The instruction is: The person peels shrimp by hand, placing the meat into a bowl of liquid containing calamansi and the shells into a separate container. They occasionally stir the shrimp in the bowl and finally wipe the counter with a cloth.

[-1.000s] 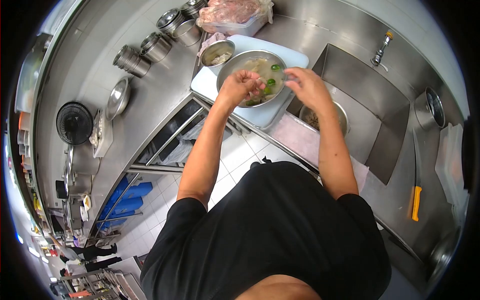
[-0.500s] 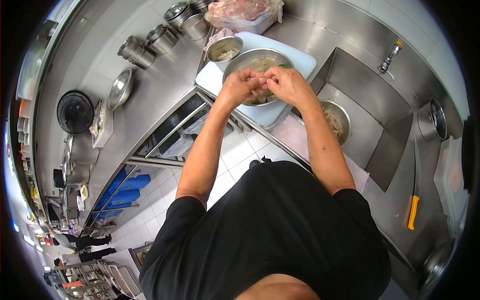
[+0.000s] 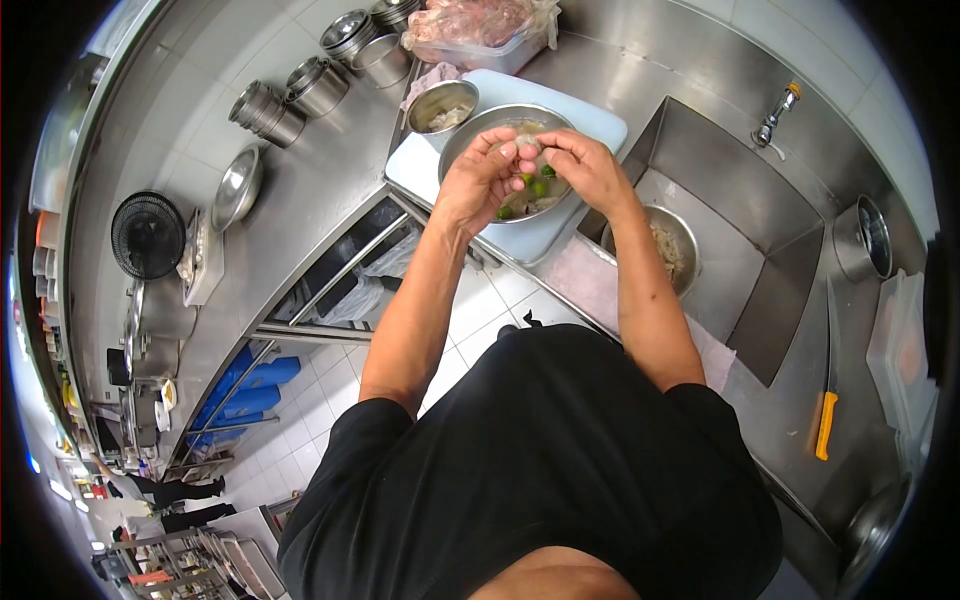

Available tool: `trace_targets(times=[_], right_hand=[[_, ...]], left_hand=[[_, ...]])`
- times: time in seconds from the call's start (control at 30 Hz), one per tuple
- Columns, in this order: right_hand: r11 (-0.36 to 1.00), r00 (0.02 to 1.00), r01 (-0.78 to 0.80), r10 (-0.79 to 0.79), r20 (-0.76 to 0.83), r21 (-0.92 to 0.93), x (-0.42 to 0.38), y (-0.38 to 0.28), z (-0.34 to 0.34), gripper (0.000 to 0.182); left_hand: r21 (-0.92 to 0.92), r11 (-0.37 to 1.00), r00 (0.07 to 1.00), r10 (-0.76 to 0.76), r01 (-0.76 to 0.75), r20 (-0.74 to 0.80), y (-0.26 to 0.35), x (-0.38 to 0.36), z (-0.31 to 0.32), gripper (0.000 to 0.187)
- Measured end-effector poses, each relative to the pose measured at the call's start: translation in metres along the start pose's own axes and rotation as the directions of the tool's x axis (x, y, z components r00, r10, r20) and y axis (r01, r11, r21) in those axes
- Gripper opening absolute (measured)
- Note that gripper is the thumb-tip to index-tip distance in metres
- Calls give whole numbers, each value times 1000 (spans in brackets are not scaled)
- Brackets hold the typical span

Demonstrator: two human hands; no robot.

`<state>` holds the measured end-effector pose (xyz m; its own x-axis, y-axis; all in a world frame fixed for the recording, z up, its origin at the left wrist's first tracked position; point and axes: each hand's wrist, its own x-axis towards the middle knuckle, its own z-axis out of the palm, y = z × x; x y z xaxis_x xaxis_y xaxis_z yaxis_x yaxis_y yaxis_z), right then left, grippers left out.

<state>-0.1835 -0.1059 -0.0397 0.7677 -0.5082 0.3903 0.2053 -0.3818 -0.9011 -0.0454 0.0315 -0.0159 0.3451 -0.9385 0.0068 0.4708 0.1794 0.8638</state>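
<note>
Both hands are over a large steel bowl (image 3: 449, 172) of cloudy liquid with green lime-like pieces (image 3: 540, 187) in it. My left hand (image 3: 482, 183) pinches a small pale piece (image 3: 527, 142) that looks like a shrimp. The closed fingertips of my right hand (image 3: 588, 172) meet the same piece from the other side. The bowl stands on a pale blue cutting board (image 3: 598, 112). Beside it, at the upper left, a smaller steel bowl (image 3: 415, 108) holds some pale pieces. My hands cover part of the large bowl's contents.
In the sink (image 3: 790, 210) at the right sits a steel bowl (image 3: 690, 245) of pale brownish scraps. A yellow-handled knife (image 3: 826, 425) lies on the counter's right side. Bagged meat (image 3: 480, 22) fills a container at the back. A pink cloth (image 3: 585, 280) lies along the front edge.
My hands have parted slightly at the fingertips, and the pale piece now shows between them. More of the green pieces in the bowl has come into sight. The view has shifted slightly.
</note>
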Motion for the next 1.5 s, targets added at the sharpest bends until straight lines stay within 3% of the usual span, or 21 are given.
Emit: trace_targets(times=[0.07, 0.1, 0.2, 0.3, 0.43, 0.5, 0.6, 0.77, 0.87, 0.97, 1.03, 1.17, 1.33, 1.43, 1.5], right_hand=[[995, 1000, 24, -22, -21, 94, -1, -2, 6, 26], [999, 998, 42, -40, -56, 32, 1, 0, 6, 26], [992, 988, 78, -90, -125, -96, 5, 7, 8, 25], [990, 988, 88, -101, -120, -112, 6, 5, 6, 21], [982, 993, 75, -88, -73, -174, 8, -3, 3, 18], [965, 992, 110, -122, -35, -239, 9, -6, -2, 17], [927, 984, 178, -175, 38, -330, 8, -8, -8, 17], [883, 982, 189, -175, 73, -430, 11, -4, -14, 19], [868, 989, 122, -67, 130, -482, 13, -2, -22, 19], [894, 990, 106, -54, 130, -436, 9, 9, -29, 18], [910, 998, 37, -17, 52, -414, 9, 5, -27, 16], [973, 988, -157, 155, -25, -168, 6, -9, -22, 17], [979, 981, -175, 182, 70, -104, 2, -6, -13, 21], [981, 979, -190, 193, 66, -45, 3, -12, -6, 25], [980, 980, -193, 195, 36, -50, 4, -12, -3, 28]], left_hand=[[6, 1000, 999, 1, -1, -32, -1, 1, 6, 34], [9, 1000, 999, 2, -1, -48, -1, 1, 9, 39], [346, 937, 995, 71, -43, -69, -4, 4, 8, 48], [660, 742, 982, 184, -120, -28, 0, 3, 14, 51], [770, 624, 977, 212, -133, -3, 3, 3, 16, 49], [790, 605, 988, 152, -98, 7, 4, 6, 10, 49], [596, 802, 999, 42, -49, 26, 4, 7, 4, 48], [509, 859, 998, -61, 53, -1, 3, 10, 6, 45], [360, 929, 995, -99, 89, 8, 6, 10, 5, 44], [246, 964, 993, -110, 96, 43, 14, 13, -1, 45], [190, 979, 993, -92, 77, 74, 17, 14, -3, 46], [208, 978, 1000, 12, -13, 5, 14, 14, 3, 42], [286, 948, 989, 149, -137, -19, 0, 20, 2, 40], [455, 862, 974, 210, -224, 81, -7, 22, 0, 40], [472, 851, 973, 205, -231, 107, -9, 21, 0, 41]])
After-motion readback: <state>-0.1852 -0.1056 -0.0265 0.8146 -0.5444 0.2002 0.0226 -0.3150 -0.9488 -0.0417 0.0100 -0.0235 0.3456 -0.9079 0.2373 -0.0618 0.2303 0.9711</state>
